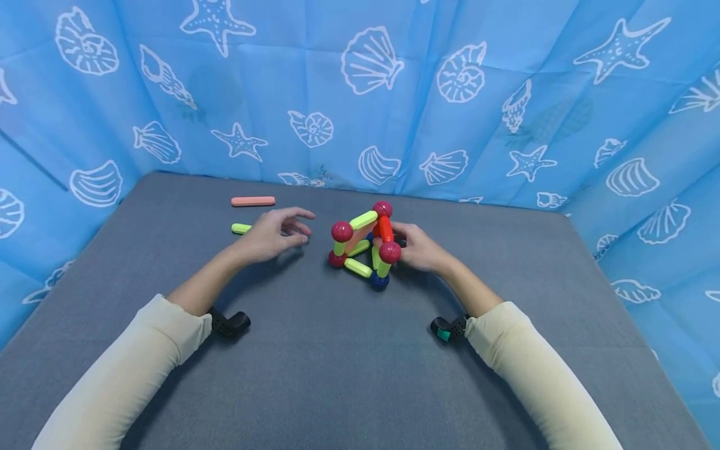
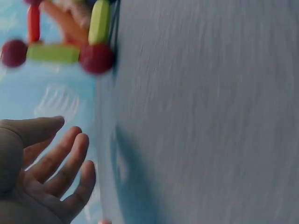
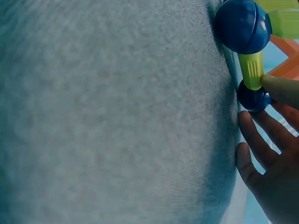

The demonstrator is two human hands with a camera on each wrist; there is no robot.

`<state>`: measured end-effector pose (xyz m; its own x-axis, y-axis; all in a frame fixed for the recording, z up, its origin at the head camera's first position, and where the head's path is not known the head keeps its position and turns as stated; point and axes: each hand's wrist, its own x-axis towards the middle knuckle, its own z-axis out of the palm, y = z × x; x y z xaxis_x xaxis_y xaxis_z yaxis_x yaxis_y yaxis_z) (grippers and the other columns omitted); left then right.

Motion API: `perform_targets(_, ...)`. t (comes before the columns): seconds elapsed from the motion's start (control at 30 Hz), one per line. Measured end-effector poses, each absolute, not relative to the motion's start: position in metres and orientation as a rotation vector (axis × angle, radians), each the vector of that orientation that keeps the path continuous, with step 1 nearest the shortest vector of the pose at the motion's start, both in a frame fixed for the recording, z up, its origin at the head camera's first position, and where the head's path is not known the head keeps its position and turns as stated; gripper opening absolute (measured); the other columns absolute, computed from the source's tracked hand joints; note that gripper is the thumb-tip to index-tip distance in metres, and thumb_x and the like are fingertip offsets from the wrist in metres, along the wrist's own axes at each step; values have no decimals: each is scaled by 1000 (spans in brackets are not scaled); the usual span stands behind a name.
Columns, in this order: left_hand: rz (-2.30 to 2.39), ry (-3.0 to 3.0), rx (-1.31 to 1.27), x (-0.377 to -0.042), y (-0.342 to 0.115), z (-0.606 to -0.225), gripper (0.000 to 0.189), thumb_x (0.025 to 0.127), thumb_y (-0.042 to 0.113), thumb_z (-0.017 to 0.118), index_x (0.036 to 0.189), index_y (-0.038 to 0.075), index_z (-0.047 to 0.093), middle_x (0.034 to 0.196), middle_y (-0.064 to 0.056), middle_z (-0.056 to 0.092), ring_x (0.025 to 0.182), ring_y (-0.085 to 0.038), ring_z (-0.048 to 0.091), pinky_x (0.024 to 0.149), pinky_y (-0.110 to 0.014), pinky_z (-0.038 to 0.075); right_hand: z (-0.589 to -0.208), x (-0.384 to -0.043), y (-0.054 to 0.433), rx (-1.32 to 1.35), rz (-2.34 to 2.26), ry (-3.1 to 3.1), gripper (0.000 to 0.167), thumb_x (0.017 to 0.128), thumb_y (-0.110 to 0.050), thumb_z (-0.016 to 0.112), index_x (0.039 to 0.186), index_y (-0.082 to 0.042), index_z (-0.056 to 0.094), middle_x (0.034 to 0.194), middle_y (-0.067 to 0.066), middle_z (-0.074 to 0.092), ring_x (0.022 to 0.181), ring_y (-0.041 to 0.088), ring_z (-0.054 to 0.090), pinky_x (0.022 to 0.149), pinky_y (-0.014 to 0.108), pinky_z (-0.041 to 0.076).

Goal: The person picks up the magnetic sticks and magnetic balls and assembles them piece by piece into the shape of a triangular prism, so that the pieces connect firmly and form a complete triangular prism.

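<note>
A cube-like toy frame (image 1: 358, 268) of balls and rods stands on the table. Its rods are mostly lime green, with red and orange ones among them; its balls are dark red and blue. At its right rear my right hand (image 1: 419, 249) holds it, the thumb against a green rod (image 3: 251, 70) and the fingers around the rear blue ball (image 3: 251, 98). Some of these fingers are hidden behind the frame in the head view. My left hand (image 1: 270, 235) hovers to the left of the frame, apart from it, fingers spread loosely around nothing.
Behind my left hand lie a loose salmon-coloured rod (image 1: 253, 201) and a lime green rod (image 1: 240, 229), partly covered by the hand. A blue shell-print curtain (image 1: 337, 75) borders the grey table (image 1: 349, 375) at the back and sides.
</note>
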<state>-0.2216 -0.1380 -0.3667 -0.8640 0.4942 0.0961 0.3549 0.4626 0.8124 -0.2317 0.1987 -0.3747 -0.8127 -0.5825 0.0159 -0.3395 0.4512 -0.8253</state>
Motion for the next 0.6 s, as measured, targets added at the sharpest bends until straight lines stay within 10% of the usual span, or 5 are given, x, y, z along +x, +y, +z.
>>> perform_targets(0.6,1147,2918,174,-275,-220,-382,55,98,0,55,150,-3,36,143,-29,47,131,-45,42,106,-59,34,-378,-230,199,-767,-1328,2405,42,98,-12,62,139,-7,54,116,15,62,105,29,55,89,44,49)
